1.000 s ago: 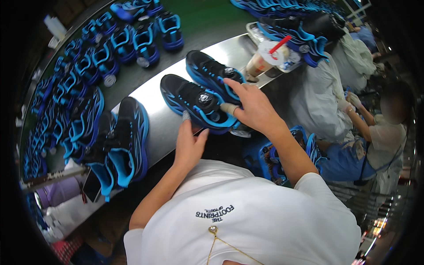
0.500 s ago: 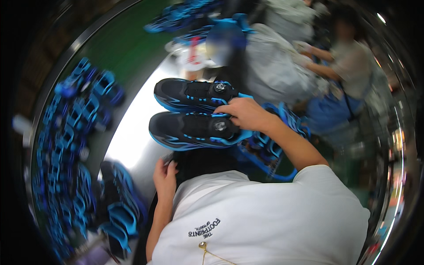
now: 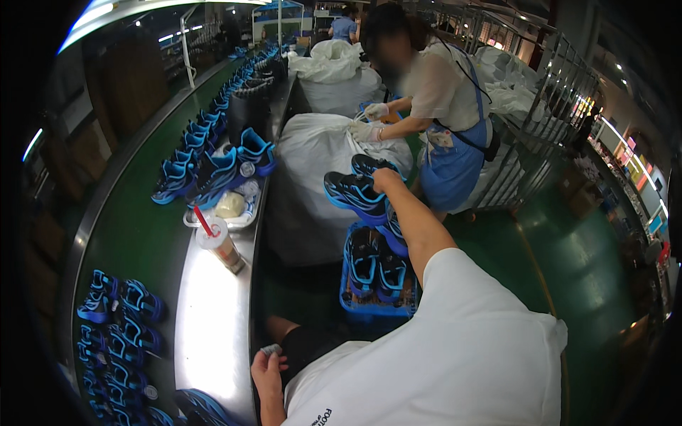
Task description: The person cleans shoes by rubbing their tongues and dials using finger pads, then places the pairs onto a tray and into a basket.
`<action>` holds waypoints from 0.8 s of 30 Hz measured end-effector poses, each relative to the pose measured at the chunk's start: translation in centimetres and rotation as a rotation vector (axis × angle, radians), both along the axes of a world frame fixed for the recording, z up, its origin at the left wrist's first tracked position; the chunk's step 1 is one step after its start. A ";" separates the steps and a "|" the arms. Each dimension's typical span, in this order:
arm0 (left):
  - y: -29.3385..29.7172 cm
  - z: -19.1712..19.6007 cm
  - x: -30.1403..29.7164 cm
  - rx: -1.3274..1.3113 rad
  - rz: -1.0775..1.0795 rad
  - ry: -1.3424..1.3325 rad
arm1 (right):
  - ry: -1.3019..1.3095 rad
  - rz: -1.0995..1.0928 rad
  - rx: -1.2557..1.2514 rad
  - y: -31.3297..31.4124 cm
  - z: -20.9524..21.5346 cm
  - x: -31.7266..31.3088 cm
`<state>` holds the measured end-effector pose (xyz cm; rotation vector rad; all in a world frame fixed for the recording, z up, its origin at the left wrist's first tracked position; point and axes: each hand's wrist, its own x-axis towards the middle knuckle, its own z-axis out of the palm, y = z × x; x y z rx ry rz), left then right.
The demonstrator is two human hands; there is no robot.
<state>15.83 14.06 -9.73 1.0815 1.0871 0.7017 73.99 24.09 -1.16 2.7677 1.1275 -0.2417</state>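
Right now my right hand (image 3: 386,182) has its fingers closed on a pair of shoes (image 3: 352,192), black and bright blue, gripping them at the heel end with both toes pointing off to my left. I hold the pair up in the air on a stretched-out arm, around the far end of the blue crate (image 3: 376,312) on the floor. My left hand (image 3: 268,374) hangs low, to the left of the crate and nearer to my body, the fingers loosely curled; something greyish shows at a fingertip, and I cannot tell whether they hold anything. Inside the crate stand more shoes (image 3: 362,264) of the same kind, openings facing up. Left of the crate runs a shiny metal bench (image 3: 212,312), carrying a drink cup (image 3: 224,245) with a red straw and, just past it, a tray (image 3: 244,222) with a round pale thing in it. Farther left of the crate, a green belt (image 3: 145,238) bears rows of shoes (image 3: 117,341). Beyond the crate bulges a big white sack (image 3: 312,167), and past the crate to the right a co-worker (image 3: 447,92) in a blue apron leans over it, both gloved hands (image 3: 364,131) on the sack.
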 end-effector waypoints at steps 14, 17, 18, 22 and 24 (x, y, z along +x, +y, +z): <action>-0.9 1.3 1.0 -0.032 0.000 0.041 | 0.073 0.054 -0.028 0.6 -0.1 -1.9; -1.1 1.1 0.8 -0.060 -0.006 0.059 | 0.095 0.065 -0.024 0.8 -1.5 -1.9; -0.9 1.1 1.1 -0.059 -0.008 0.058 | 0.093 0.064 -0.023 1.1 -1.4 -1.5; -0.9 1.0 0.9 -0.046 -0.009 0.053 | 0.111 0.055 -0.068 0.9 -1.0 -2.0; -0.9 0.7 0.7 -0.045 -0.009 0.054 | 0.107 0.047 -0.094 0.9 -1.1 -2.1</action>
